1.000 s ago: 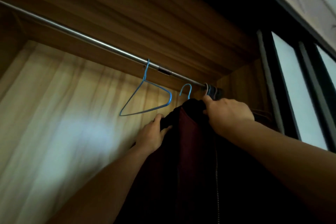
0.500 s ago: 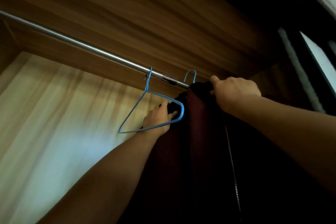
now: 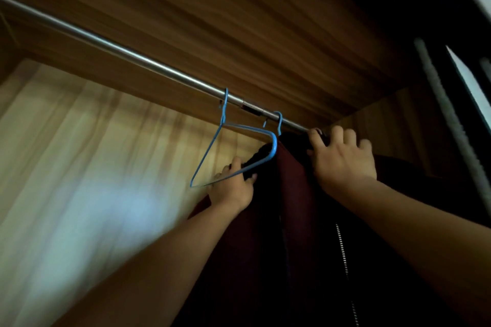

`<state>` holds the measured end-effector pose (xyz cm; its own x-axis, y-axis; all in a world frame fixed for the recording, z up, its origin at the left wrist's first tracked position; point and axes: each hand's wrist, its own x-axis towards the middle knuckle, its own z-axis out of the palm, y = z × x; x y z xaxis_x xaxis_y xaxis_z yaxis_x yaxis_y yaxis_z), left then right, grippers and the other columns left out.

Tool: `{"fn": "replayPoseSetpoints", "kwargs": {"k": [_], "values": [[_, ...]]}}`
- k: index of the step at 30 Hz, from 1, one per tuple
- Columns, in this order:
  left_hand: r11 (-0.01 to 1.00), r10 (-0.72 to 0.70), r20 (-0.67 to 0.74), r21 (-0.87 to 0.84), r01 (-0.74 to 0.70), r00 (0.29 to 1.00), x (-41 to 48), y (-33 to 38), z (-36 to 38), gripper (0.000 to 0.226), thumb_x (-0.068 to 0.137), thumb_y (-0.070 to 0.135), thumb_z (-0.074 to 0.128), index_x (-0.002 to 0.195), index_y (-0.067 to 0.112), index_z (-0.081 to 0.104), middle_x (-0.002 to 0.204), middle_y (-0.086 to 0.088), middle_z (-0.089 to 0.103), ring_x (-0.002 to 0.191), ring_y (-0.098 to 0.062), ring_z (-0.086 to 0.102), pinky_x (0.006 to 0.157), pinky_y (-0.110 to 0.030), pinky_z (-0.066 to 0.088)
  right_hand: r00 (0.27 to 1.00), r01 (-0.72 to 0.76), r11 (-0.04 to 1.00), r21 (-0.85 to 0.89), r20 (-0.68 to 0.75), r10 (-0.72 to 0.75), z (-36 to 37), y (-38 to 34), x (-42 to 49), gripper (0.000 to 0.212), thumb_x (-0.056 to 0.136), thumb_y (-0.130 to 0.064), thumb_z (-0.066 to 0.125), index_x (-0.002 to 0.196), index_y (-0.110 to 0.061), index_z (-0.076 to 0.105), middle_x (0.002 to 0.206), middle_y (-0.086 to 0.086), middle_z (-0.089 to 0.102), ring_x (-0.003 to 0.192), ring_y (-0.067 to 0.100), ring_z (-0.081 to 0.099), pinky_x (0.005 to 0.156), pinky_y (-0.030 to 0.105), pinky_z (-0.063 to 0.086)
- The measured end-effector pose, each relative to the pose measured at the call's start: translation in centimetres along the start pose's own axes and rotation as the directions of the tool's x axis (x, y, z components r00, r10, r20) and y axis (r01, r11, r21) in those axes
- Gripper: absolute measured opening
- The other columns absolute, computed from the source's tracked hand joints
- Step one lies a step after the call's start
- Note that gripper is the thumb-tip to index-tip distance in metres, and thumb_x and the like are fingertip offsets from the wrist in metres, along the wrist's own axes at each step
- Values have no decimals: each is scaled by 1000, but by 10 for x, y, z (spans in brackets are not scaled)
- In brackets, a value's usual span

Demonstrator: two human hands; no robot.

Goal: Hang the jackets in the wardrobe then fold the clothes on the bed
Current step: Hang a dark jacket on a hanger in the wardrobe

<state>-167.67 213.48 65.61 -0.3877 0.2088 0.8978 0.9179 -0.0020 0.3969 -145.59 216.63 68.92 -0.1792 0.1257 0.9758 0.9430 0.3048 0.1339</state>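
A dark jacket [image 3: 292,220] with a maroon lining and a zip hangs from a blue hanger hook [image 3: 279,121] that sits over the metal wardrobe rail [image 3: 132,54]. My left hand [image 3: 233,186] grips the jacket's left shoulder from below. My right hand [image 3: 342,159] grips the collar and right shoulder just under the rail. An empty blue wire hanger [image 3: 228,151] hangs on the rail to the left, its lower bar crossing in front of my left hand.
The wardrobe's wooden top panel [image 3: 239,21] is close above the rail. Its pale back wall [image 3: 93,167] fills the left. The wooden side wall [image 3: 393,125] stands right of the jacket, with a dark door frame [image 3: 451,119] beyond it.
The jacket's hanger hook has gone up from below the rail and now sits over it. Both hands rose with the jacket and keep their hold.
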Motion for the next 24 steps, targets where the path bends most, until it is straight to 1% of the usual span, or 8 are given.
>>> {"fn": "replayPoseSetpoints", "kwargs": {"k": [3,6,8,11,14,16,19,24], "values": [[985,-82,-64,-157,71,995,-19,0,1,57,92,46,63,140,29,38,137,-1,55,128,-27,51,106,-52,40,996,44,996,-76,-77,-49,4,-6,-22,56,105,-45,26,157,-24,25,154,18,23,139,37,21,106,55,21],[942,-156,-6,-301,147,988,-51,-2,7,90,83,51,72,154,28,21,153,-6,39,141,-28,38,114,-49,35,987,105,994,-15,-118,-106,1,-15,-58,62,103,-56,23,140,-16,54,140,17,42,125,36,38,96,52,30],[915,-213,86,-333,230,973,-71,-4,12,113,70,59,78,156,34,9,158,-7,25,146,-29,25,116,-49,32,996,42,995,89,-76,-36,-4,-25,-79,80,96,-73,16,121,-13,62,122,15,52,109,35,47,87,49,37],[914,-254,131,-292,283,958,-81,-9,9,126,62,52,86,153,45,0,152,-8,16,143,-31,18,111,-47,32,984,-143,960,240,134,113,-8,-44,-91,102,80,-92,27,142,-12,37,129,15,49,115,35,49,88,48,46],[896,-303,141,-295,332,943,-78,-14,-1,120,70,27,86,155,41,1,142,-10,17,134,-32,31,101,-34,40,940,-253,908,333,307,150,-9,-51,-86,116,81,-70,63,156,-16,-7,147,16,33,129,39,41,95,51,46],[888,-298,189,-305,344,936,-76,-18,-4,117,75,22,82,157,35,0,148,-10,16,130,-30,41,90,-27,44,927,-272,905,327,341,155,-7,-47,-87,97,87,-46,67,153,-12,4,144,16,40,129,40,43,95,52,45],[872,-256,244,-360,332,936,-77,-25,-9,115,78,29,81,158,32,-1,154,-10,33,130,-29,50,92,-34,51,949,-252,877,410,282,141,3,-38,-99,50,90,-23,57,128,-14,26,107,9,61,108,38,52,76,44,46],[859,-200,215,-431,277,956,-70,-22,-23,116,77,35,84,158,23,2,144,-6,52,125,-25,56,90,-29,47,978,-140,858,495,203,43,13,-47,-131,36,89,-16,52,110,-19,23,82,0,51,90,34,58,65,36,36]]}}
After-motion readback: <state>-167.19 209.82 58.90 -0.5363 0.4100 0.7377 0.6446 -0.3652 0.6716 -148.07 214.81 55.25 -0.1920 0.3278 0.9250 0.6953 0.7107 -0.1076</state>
